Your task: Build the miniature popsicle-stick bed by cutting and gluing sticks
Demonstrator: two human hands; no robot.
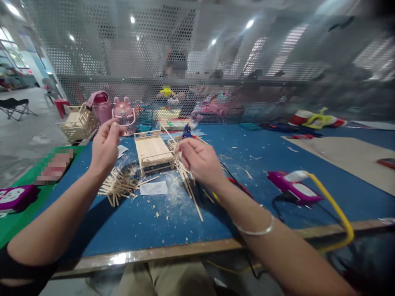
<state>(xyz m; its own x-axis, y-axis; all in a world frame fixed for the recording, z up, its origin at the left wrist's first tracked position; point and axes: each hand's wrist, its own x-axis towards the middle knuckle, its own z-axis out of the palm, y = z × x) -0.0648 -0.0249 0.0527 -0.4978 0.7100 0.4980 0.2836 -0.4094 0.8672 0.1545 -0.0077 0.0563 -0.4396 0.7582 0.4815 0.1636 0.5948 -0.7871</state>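
My left hand [106,146] is raised over the table's left side, thumb and fingers pinched together; whatever may be between them is too small to make out. My right hand [200,160] is pinched too, and a thin wooden stick [168,135] runs up and left from its fingertips. Between the hands stands a small model bed [154,150] made of sticks, with a slatted top and short legs. A heap of short sticks [119,186] lies below my left hand. Longer loose sticks [189,191] lie under my right hand, which partly hides them.
Crumbs and a white paper slip [153,188] lie on the blue table [129,230]. A purple device [294,188] with a yellow cable sits right. Behind are a pink bottle [124,115], a stick-built model [78,123] and a perforated metal screen [123,49], with people beyond.
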